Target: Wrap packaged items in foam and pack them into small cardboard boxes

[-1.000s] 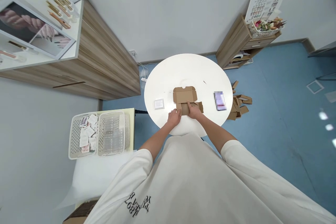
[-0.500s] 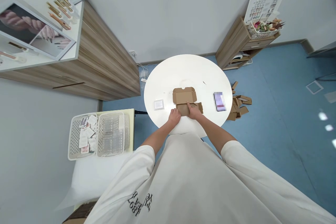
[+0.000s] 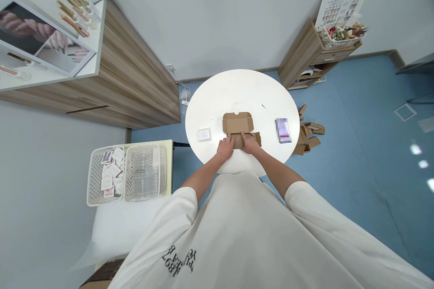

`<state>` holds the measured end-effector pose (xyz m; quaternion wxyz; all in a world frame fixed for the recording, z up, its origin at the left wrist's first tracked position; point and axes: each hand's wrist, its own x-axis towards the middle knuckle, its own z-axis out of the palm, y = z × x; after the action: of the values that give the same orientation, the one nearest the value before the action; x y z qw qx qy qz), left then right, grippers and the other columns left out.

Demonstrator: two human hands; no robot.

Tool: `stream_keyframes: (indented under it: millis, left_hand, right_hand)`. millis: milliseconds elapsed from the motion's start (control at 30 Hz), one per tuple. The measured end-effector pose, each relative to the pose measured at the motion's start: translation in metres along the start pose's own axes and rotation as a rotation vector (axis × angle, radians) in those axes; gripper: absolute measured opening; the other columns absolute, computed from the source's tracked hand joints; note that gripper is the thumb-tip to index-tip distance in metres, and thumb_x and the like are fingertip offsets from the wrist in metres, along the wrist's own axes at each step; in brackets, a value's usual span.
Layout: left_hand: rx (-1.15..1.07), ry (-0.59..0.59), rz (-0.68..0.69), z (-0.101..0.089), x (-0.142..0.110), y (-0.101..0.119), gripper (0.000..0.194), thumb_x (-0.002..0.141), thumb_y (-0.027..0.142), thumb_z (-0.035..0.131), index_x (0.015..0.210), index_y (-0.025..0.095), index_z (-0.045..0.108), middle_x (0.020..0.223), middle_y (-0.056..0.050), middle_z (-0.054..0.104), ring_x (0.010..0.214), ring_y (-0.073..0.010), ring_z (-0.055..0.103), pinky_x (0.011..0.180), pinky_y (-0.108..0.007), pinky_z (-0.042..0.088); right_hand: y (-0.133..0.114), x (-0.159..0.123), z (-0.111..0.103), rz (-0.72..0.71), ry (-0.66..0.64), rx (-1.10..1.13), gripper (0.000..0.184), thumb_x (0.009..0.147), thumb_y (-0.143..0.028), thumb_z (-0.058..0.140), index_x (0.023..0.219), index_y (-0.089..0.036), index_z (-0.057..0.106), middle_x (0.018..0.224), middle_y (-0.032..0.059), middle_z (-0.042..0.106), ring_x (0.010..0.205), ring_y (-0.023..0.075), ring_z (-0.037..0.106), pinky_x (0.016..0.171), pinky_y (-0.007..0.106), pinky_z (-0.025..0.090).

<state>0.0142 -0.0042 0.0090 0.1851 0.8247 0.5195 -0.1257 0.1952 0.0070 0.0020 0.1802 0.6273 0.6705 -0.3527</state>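
A brown cardboard box [image 3: 238, 125] lies on the white oval table [image 3: 217, 95], its lid flap folded back away from me and its right end flap sticking out. My left hand [image 3: 225, 146] grips the near left end of the box, fingers reaching over its inner side. On the near wall, right of the middle, my right hand [image 3: 250, 143] holds the box with a finger extended inside. Both palms hide part of the near edge. A small white flat case [image 3: 204, 134] lies left of the hands. Purple packs [image 3: 283, 130], partly blurred, lie to the right.
Several cardboard boxes [image 3: 308, 137] are heaped on the floor right of the table. To the left, a white basket of small packets [image 3: 111, 176] stands beside a basket of clear cases [image 3: 144, 174]. A wooden cabinet [image 3: 142, 67] and a small drawer unit [image 3: 301, 56] flank the table.
My left hand's fingers have shifted forward from the box's near left corner onto its inner side. My right hand stays at nearly the same spot. The box remains in place.
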Motion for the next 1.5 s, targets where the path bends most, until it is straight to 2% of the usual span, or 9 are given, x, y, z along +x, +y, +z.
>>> stream_keyframes:
  millis: [267,400,500,600,800,1067,1233,1400,1500]
  left_hand:
    - [0.058,-0.029,0.048,0.004,0.012,-0.016,0.072,0.082,0.017,0.074,0.144,0.024,0.037,0.162,-0.017,0.025,0.115,-0.0297,0.059,0.094,-0.040,0.043]
    - [0.074,-0.040,0.069,0.004,0.014,-0.021,0.065,0.083,0.020,0.075,0.139,0.023,0.042,0.160,-0.018,0.028,0.107,-0.0267,0.064,0.091,-0.039,0.044]
    - [0.079,-0.048,0.075,0.005,0.015,-0.022,0.064,0.082,0.022,0.077,0.137,0.021,0.044,0.161,-0.019,0.026,0.104,-0.0270,0.066,0.090,-0.039,0.044]
    - [0.068,-0.057,0.080,0.005,0.016,-0.022,0.063,0.082,0.022,0.077,0.136,0.022,0.045,0.160,-0.020,0.027,0.103,-0.0273,0.067,0.089,-0.039,0.045]
    - [0.085,-0.069,0.068,0.004,0.015,-0.018,0.061,0.082,0.024,0.077,0.134,0.020,0.046,0.159,-0.020,0.027,0.099,-0.0269,0.069,0.086,-0.038,0.047]
    - [0.047,-0.077,0.070,0.005,0.016,-0.019,0.061,0.082,0.021,0.077,0.134,0.022,0.045,0.159,-0.020,0.025,0.102,-0.0276,0.068,0.089,-0.039,0.047]
    - [0.046,-0.072,0.081,0.006,0.016,-0.020,0.061,0.082,0.023,0.078,0.133,0.022,0.045,0.157,-0.020,0.029,0.101,-0.0279,0.069,0.089,-0.040,0.048]
    - [0.039,-0.047,0.100,0.008,0.016,-0.020,0.062,0.081,0.022,0.078,0.134,0.021,0.044,0.158,-0.020,0.028,0.101,-0.0281,0.069,0.089,-0.039,0.049]
    - [0.015,-0.047,0.092,0.010,0.015,-0.018,0.068,0.080,0.019,0.078,0.137,0.020,0.041,0.159,-0.022,0.024,0.106,-0.0299,0.068,0.090,-0.039,0.049]
  right_hand:
    - [0.012,-0.006,0.013,-0.088,0.110,0.033,0.097,0.091,-0.038,0.058,0.163,-0.016,-0.004,0.150,0.0198,0.046,0.130,0.0333,0.048,0.103,0.041,0.039]
    - [0.030,-0.029,0.029,-0.103,0.389,0.023,0.072,0.093,-0.032,0.051,0.159,-0.021,0.026,0.158,0.0131,0.035,0.142,0.0313,0.033,0.114,0.043,0.029]
    - [0.047,-0.044,0.040,0.067,0.526,0.044,0.069,0.093,-0.029,0.048,0.158,-0.025,0.025,0.160,0.0126,0.029,0.144,0.0322,0.030,0.113,0.047,0.030]
    - [0.061,-0.044,0.042,0.179,0.475,0.062,0.071,0.093,-0.030,0.050,0.158,-0.026,0.023,0.162,0.0147,0.023,0.140,0.0341,0.035,0.109,0.047,0.036]
    - [0.065,-0.020,0.029,0.172,0.345,0.179,0.076,0.092,-0.030,0.053,0.160,-0.025,0.018,0.158,0.0158,0.029,0.126,0.0288,0.053,0.092,0.036,0.049]
    - [0.054,-0.016,0.023,0.059,0.396,0.101,0.062,0.091,-0.016,0.049,0.151,-0.023,0.039,0.153,0.0129,0.040,0.123,0.0277,0.053,0.092,0.034,0.048]
    - [0.041,-0.021,0.021,-0.045,0.466,0.052,0.068,0.091,-0.009,0.042,0.157,-0.022,0.029,0.145,0.0141,0.048,0.112,0.0274,0.055,0.091,0.037,0.046]
    - [0.028,-0.020,0.025,-0.113,0.499,0.142,0.077,0.090,-0.022,0.051,0.159,-0.020,0.017,0.141,0.0147,0.052,0.113,0.0301,0.053,0.094,0.041,0.044]
    - [0.030,-0.019,0.033,-0.143,0.516,0.199,0.069,0.089,-0.031,0.056,0.153,-0.021,0.031,0.145,0.0135,0.048,0.117,0.0309,0.051,0.098,0.044,0.043]
